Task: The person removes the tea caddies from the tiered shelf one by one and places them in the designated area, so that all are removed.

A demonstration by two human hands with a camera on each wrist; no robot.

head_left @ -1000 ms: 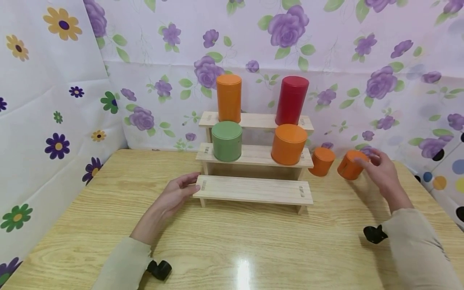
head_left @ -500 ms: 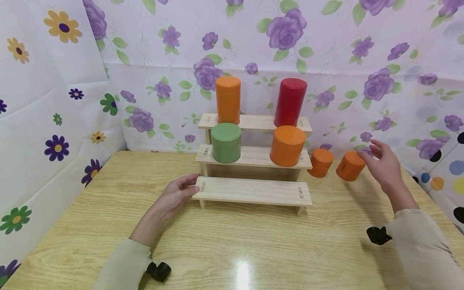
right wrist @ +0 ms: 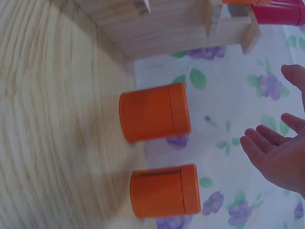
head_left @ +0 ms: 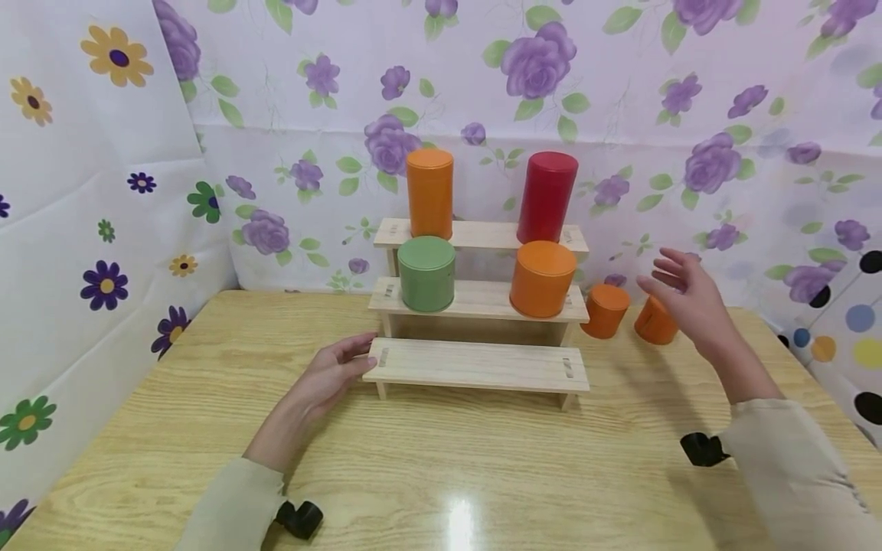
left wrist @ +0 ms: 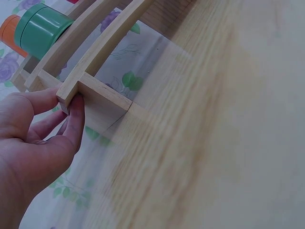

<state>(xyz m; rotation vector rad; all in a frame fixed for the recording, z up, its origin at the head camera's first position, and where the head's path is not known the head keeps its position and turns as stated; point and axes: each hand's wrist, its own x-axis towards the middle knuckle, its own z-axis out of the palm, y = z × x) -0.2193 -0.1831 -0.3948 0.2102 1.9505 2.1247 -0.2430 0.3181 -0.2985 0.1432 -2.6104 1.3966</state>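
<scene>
A three-step wooden shelf [head_left: 475,363] stands on the table. My left hand [head_left: 331,376] pinches the left end of its lowest step between thumb and fingers, as the left wrist view shows up close. My right hand [head_left: 692,306] hangs in the air with relaxed fingers, holding nothing. In the head view it overlaps the outer small orange tin [head_left: 653,325]; a second small orange tin [head_left: 604,315] stands between that one and the shelf. The right wrist view shows both tins upright on the table, apart from the hand [right wrist: 281,152].
On the middle step sit a green tin [head_left: 427,277] and a wide orange tin [head_left: 543,280]. A tall orange tin [head_left: 430,196] and a tall red tin [head_left: 547,199] occupy the top step. Flowered cloth [head_left: 296,207] hangs behind the wooden table [head_left: 386,474].
My right hand has left the outer small orange tin, rising and then shifting left over it. The left hand keeps its grip on the shelf, and the tins stay put.
</scene>
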